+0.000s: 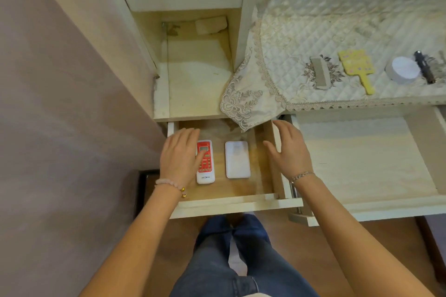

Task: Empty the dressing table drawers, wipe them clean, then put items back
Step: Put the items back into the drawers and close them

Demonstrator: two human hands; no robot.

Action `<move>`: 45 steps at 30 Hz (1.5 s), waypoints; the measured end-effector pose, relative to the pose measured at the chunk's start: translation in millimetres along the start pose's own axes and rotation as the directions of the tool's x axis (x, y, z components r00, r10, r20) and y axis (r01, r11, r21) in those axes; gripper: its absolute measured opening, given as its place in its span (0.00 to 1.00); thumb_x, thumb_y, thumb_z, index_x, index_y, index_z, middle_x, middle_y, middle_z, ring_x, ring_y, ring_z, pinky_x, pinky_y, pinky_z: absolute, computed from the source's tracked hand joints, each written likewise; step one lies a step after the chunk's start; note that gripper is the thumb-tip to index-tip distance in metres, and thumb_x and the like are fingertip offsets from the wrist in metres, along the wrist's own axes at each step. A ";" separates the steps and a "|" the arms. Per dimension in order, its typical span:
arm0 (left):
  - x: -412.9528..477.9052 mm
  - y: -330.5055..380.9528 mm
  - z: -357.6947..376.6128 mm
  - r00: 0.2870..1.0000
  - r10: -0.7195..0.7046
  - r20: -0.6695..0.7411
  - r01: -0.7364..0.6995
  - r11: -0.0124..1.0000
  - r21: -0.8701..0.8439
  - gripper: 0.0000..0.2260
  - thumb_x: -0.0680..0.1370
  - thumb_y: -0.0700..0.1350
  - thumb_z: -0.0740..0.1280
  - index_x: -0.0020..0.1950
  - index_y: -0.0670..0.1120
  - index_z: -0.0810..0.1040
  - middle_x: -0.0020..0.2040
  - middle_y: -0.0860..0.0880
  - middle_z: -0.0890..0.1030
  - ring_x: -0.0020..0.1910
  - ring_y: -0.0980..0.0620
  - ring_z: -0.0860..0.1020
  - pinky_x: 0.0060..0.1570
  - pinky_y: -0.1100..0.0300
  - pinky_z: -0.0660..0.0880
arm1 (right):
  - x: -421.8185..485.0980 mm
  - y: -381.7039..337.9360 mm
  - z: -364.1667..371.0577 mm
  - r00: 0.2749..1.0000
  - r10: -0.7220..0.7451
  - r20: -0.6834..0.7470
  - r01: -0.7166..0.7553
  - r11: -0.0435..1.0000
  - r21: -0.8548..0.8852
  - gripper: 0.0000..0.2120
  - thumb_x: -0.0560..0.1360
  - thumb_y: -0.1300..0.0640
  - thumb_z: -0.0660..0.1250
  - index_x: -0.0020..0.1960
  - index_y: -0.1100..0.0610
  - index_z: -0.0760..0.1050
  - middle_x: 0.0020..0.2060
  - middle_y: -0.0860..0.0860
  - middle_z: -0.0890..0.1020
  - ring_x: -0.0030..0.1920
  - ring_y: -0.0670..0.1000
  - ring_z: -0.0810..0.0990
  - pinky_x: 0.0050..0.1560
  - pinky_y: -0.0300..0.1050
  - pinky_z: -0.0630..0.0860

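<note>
Far L is the pinkish wall [60, 103]. Next, your L hand [179, 156] lies flat in the small drawer [231, 205], fingers straight & close together, holding nothing; its thumb side lies over the L edge of the red & white remote [206, 164]. A pink bead band [169, 183] is on that wrist. The remote lies flat on the drawer floor, long way front to back. Just beside it on the R, not touching, lies a flat white box [237, 159]. Above the drawer is an open shelf [198, 74] w/ a pale scrap [211, 25] at the back. A lace cloth [243, 103] corner hangs over the drawer's back R part. Your R hand [289, 151] is wide, fingers spread, over the drawer's R wall; can't tell if it touches. R of that, the big drawer [362, 151] is pulled out. Up on the cloth, L to R: comb [319, 74], yellow mirror [357, 67], white round jar [403, 70], black tube [423, 67].
</note>
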State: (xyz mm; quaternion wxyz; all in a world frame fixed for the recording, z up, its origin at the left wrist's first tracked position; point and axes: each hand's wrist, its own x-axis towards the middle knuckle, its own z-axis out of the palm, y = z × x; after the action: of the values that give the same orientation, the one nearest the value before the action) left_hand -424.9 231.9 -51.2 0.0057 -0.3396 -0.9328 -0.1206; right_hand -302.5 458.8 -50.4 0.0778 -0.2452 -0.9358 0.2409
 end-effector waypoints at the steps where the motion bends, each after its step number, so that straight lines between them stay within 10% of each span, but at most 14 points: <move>1: 4.9 -0.1 -5.5 0.999 0.037 -0.017 -0.037 0.999 0.032 0.24 0.69 0.46 0.75 0.61 0.39 0.76 0.57 0.41 0.79 0.57 0.41 0.77 0.59 0.47 0.72 | -0.4 0.9 -8.7 1.000 -0.014 -0.022 0.014 1.000 -0.014 0.25 0.75 0.53 0.67 0.68 0.61 0.67 0.65 0.57 0.73 0.66 0.56 0.70 0.67 0.47 0.64; 21: 49.1 128.5 -40.9 0.896 0.443 -0.028 -0.442 0.896 0.039 0.30 0.75 0.61 0.55 0.67 0.42 0.72 0.65 0.42 0.75 0.66 0.43 0.72 0.65 0.43 0.67 | -85.1 77.8 -129.8 0.916 0.202 -0.348 -0.269 0.950 -0.157 0.29 0.77 0.44 0.60 0.72 0.58 0.61 0.70 0.55 0.68 0.70 0.54 0.66 0.70 0.50 0.63; 45: 12.1 346.5 11.8 0.958 0.276 -0.075 -0.270 0.959 0.086 0.29 0.76 0.60 0.53 0.67 0.41 0.72 0.63 0.42 0.76 0.65 0.42 0.72 0.63 0.45 0.67 | -134.9 282.3 -248.1 0.960 0.140 -0.243 -0.182 0.970 -0.163 0.29 0.78 0.43 0.58 0.74 0.57 0.58 0.72 0.53 0.64 0.72 0.52 0.62 0.72 0.50 0.59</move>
State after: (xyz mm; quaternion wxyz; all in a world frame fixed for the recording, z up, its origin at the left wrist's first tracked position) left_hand -213.4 498.7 15.0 0.0752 -0.4592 -0.8797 -0.0984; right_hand -1.1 709.8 24.1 0.1424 -0.3531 -0.9156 0.1291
